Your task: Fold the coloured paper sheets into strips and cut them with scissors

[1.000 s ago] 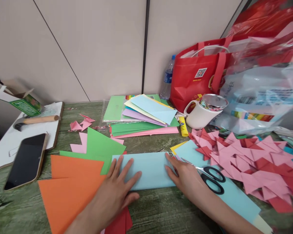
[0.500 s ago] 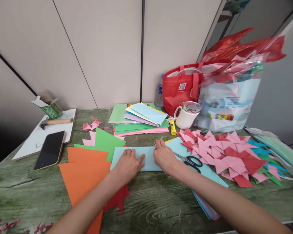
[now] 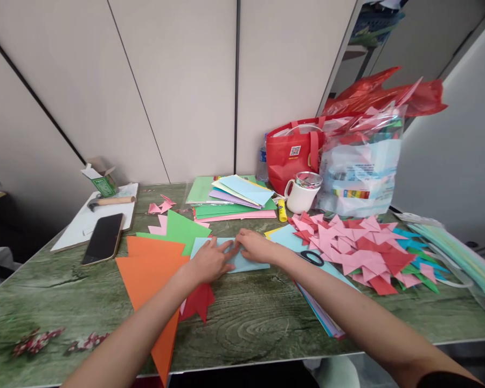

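A folded light blue sheet of paper (image 3: 248, 263) lies flat on the green table (image 3: 250, 323). My left hand (image 3: 210, 261) rests on its left half, fingers stretched out and pressing down. My right hand (image 3: 256, 246) lies flat on its middle, fingers pointing left and meeting those of the left hand. Orange sheets (image 3: 153, 269) and a green sheet (image 3: 181, 229) lie just left of the blue paper. Black scissors (image 3: 312, 258) lie right of my right forearm.
A pile of folded pink and red paper shapes (image 3: 359, 248) covers the right side. A stack of coloured sheets (image 3: 234, 199), a yellow glue stick (image 3: 282, 210), a white mug (image 3: 301, 193), a red bag (image 3: 293, 153) and a plastic bag (image 3: 359, 167) stand at the back. A phone (image 3: 104, 237) and hammer (image 3: 111, 201) lie left.
The view has pulled back and up, so the table looks smaller. My two hands have slid toward each other along the blue paper and now meet at its middle.
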Tool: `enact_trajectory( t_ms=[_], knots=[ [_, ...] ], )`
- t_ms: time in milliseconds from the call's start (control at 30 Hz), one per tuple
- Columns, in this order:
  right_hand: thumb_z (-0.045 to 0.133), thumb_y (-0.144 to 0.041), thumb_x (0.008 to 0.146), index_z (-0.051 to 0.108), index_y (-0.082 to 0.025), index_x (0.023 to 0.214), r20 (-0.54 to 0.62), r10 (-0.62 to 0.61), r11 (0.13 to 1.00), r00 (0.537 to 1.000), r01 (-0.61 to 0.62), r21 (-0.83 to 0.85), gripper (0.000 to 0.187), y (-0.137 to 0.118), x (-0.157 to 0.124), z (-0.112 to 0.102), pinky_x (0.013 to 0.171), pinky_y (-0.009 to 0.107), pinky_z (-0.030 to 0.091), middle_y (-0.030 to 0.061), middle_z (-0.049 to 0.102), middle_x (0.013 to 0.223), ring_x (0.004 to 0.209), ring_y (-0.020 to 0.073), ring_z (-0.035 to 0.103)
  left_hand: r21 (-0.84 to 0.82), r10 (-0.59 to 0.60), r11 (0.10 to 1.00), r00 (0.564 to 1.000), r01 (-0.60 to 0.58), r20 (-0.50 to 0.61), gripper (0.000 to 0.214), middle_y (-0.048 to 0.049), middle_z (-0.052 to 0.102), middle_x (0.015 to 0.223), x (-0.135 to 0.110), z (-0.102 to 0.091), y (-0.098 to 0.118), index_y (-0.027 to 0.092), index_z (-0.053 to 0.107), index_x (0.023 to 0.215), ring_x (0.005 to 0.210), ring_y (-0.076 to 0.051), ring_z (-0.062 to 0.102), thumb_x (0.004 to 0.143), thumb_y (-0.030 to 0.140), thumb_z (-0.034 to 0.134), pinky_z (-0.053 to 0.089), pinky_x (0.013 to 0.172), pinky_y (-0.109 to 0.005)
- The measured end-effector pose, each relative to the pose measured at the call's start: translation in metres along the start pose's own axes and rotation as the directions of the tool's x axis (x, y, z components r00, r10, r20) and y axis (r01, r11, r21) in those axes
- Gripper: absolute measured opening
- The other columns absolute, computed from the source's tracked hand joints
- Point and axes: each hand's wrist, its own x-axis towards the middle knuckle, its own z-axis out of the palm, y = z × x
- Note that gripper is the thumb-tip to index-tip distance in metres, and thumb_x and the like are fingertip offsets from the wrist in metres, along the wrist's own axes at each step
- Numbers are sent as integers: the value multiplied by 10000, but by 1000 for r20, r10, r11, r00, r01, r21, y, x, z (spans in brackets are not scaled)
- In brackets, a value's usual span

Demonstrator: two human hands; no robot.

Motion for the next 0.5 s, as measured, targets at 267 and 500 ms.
enact_trajectory(
  t_ms=[267,500],
  knots=[
    [661,-229,758,658,-139,891,136,-107,962,985,67,266,161,9,11,0,614,199,385,6,635,803,713,120,557,-75,-19,997,999,21,33,441,-35,407,1437,-11,7,-7,320,420,1360,1189,-364,432,927,403,437,383,920,-505],
    [622,-341,788,716,-189,855,277,-147,947,950,54,316,191,-4,11,1,608,216,361,-15,654,756,695,125,539,-239,-70,966,988,103,140,564,-43,289,1503,-12,6,-9,272,252,1448,1295,-401,276,930,396,440,302,984,-544]
  ],
)
